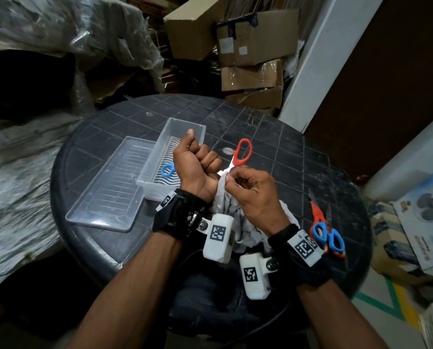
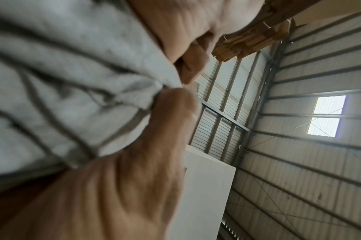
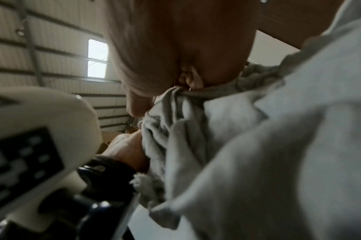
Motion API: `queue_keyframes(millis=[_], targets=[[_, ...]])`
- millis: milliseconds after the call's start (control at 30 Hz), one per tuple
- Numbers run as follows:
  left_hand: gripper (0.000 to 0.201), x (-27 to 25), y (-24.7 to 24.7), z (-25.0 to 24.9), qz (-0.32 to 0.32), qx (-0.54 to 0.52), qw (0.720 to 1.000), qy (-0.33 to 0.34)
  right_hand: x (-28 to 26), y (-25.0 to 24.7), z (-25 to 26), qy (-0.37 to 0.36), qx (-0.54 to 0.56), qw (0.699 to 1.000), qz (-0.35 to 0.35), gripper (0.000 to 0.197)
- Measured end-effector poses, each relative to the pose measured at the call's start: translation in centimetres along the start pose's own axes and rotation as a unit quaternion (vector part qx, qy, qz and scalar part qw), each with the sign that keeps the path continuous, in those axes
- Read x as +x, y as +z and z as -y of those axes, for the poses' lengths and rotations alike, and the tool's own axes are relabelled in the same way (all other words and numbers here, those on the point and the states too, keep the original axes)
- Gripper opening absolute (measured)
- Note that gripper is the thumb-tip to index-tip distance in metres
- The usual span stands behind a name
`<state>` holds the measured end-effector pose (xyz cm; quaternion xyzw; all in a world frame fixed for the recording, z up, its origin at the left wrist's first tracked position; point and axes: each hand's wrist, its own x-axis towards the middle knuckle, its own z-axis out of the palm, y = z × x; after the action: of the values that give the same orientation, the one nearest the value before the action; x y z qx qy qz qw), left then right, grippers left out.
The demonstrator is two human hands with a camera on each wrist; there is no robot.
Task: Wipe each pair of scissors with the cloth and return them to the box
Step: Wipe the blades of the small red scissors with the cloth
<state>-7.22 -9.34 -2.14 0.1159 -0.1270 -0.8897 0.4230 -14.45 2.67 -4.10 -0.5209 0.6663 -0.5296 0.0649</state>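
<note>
Above the middle of the round black table, the person is wiping a pair of red-handled scissors. The left hand is curled into a fist around the white cloth and apparently around the blade end, though the blades themselves are mostly hidden. The right hand pinches a fold of cloth between thumb and fingertips right at the pivot, just below the red loops. Held this way, the handles stand up and away from both hands, so the cloth can likely be drawn along the steel while the sharp edges stay wrapped. The rest of the cloth hangs down toward the table's near edge, between the wrists.

The clear plastic box sits left of centre, just beside the left hand, with a blue-handled pair already lying in it. Its clear lid lies flat against the box's left side, reaching toward the table's left edge, so the box mouth is open for returns. Two more pairs, one blue-handled and one red-handled, lie overlapping at the right edge, near the right wrist and probably still to be wiped.

The far half of the table is bare, leaving room to swing the scissors leftward into the box. The pairs at the right edge look close to slipping off if the hanging cloth drags them.
</note>
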Motion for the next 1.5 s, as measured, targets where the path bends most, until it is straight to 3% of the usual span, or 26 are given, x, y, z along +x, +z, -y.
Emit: queue_keyframes(millis=[400,1000,1333,1500], targets=[[0.057,0.0,0.0,0.2,0.007,0.000,0.999,-0.053,-1.1,-0.3,0.8,0.034,0.059,0.998,-0.002,0.023],[0.059,-0.3,-0.1,1.6,0.030,0.000,0.996,-0.087,-2.7,-1.2,0.6,0.032,0.033,0.999,-0.028,0.025],[0.057,-0.3,-0.3,1.7,0.026,-0.009,0.996,-0.085,-3.1,-1.4,0.6,0.033,0.023,0.999,-0.024,0.025],[0.059,1.8,-0.7,-1.5,-0.013,-0.064,0.998,-0.007,-5.2,-3.3,-0.9,0.048,0.039,0.997,-0.040,0.034]])
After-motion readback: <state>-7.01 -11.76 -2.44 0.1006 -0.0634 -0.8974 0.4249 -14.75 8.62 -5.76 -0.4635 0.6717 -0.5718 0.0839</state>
